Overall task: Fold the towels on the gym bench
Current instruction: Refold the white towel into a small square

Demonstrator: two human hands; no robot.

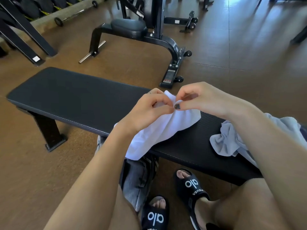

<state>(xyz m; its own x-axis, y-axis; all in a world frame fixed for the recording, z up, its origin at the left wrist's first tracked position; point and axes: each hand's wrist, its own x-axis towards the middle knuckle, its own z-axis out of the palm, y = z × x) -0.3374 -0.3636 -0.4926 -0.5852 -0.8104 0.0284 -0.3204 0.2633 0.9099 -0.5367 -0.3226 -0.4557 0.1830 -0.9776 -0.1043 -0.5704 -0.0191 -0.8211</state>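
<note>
We can read "alo" in white letters on the strap of each black slide sandal, the near one (155, 216) and the one to its right (191, 184). The right sandal also bears smaller white letters along its side, only partly legible. The far weight bench frame (171, 75) carries a warning label, too small for us to read.

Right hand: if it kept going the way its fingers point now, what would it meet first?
The right hand points left, so it would likely meet the left hand first; both pinch the white towel there.
</note>
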